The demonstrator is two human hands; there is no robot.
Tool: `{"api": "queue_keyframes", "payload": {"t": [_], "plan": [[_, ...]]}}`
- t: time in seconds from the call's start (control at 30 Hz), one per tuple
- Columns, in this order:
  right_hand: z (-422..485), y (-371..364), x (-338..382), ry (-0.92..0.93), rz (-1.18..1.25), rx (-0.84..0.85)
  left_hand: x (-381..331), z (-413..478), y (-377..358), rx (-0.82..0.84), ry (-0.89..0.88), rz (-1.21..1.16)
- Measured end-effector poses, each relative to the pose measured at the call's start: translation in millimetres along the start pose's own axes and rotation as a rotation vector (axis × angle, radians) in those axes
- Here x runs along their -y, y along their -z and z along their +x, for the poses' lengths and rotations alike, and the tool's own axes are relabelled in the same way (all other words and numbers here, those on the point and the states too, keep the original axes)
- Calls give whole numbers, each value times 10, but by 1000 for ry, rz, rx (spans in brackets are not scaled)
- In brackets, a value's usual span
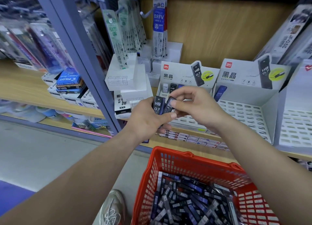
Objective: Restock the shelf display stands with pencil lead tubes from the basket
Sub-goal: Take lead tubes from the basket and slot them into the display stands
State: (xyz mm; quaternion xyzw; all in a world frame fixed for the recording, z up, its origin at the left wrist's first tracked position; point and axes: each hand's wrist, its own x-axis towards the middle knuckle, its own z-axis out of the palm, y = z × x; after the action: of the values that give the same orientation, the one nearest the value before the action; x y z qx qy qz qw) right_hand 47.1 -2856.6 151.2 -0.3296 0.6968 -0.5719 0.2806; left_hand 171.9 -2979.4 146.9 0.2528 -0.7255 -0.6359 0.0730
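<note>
My left hand [148, 118] grips a small bunch of dark HB 0.7 lead tubes [158, 105] in front of the shelf. My right hand [194, 104] pinches the top of one dark tube [169, 104] from that bunch between thumb and fingers. Behind my hands stands a white display stand [184, 74] with three tubes in its back row. A second white stand [244, 96] to the right holds one blue tube [220, 93] among rows of bare slots. A red basket [168, 165] below holds several loose tubes [194, 199].
White boxes [125, 76] are stacked left of the stands, with refill packs [158, 27] hanging on hooks above. A blue shelf post [81, 55] rises on the left. A third stand [297, 120] sits at the far right. My shoe [113, 206] is beside the basket.
</note>
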Motion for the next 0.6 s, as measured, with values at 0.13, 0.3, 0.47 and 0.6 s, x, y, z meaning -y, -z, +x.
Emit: {"api": "queue_keyframes", "payload": {"t": [0.13, 0.3, 0.47, 0.6], "plan": [[-51, 170, -51, -22, 123, -44, -20, 27, 8, -43, 22, -64], [-115, 254, -103, 4, 220, -42, -9, 32, -17, -60, 19, -20], [-84, 284, -147, 17, 223, -55, -11, 29, -29, -54, 2, -3], [-63, 334, -205, 10, 170, -58, -9, 39, -35, -58, 9, 2]]}}
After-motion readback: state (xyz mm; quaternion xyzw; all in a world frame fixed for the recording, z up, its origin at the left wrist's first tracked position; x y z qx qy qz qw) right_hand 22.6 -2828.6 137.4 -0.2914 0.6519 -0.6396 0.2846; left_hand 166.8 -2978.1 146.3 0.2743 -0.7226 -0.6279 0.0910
